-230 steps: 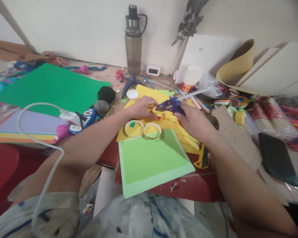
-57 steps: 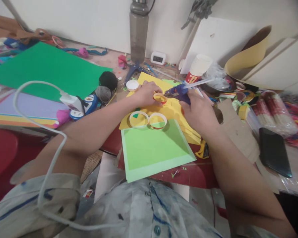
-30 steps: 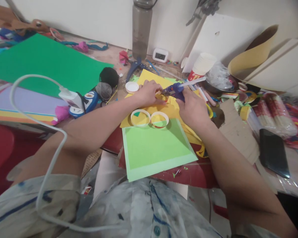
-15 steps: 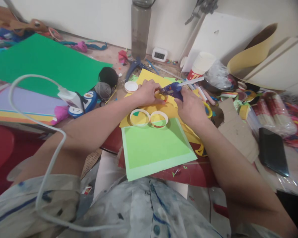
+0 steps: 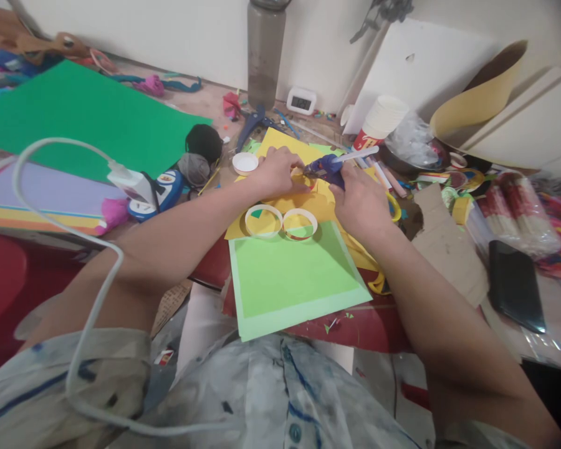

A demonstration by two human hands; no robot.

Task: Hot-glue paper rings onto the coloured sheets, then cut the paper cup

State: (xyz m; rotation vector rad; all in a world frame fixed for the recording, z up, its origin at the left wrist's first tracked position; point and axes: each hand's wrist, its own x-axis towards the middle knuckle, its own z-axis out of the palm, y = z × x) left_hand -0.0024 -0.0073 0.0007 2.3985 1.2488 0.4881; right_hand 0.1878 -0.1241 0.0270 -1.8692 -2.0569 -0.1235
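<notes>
In my right hand (image 5: pixel 362 202) is a blue hot glue gun (image 5: pixel 326 168), a pale glue stick (image 5: pixel 358 154) poking out of its back. My left hand (image 5: pixel 280 171) has its fingers bent just by the nozzle, around a small piece whose kind is hidden; yellow and red show there. Under both hands lie yellow paper sheets (image 5: pixel 280 209). Two white rings, a left ring (image 5: pixel 263 236) and a right ring (image 5: pixel 300 239), sit side by side below my hands. They overlap the top edge of a light green sheet (image 5: pixel 299 268). A small white cup piece (image 5: pixel 245 163) rests beside my left hand.
A grey bottle (image 5: pixel 265 59) and a small digital clock (image 5: pixel 302 101) stand by the wall. Stacked paper cups (image 5: pixel 387 118), cardboard (image 5: pixel 449 243) and a black phone (image 5: pixel 515 285) are at right. A white cable (image 5: pixel 96 312) loops across the left, near a green sheet (image 5: pixel 88 121).
Almost nothing differs. The glue gun and its stick have shifted very slightly, and the view has moved a little; both hands keep their places.
</notes>
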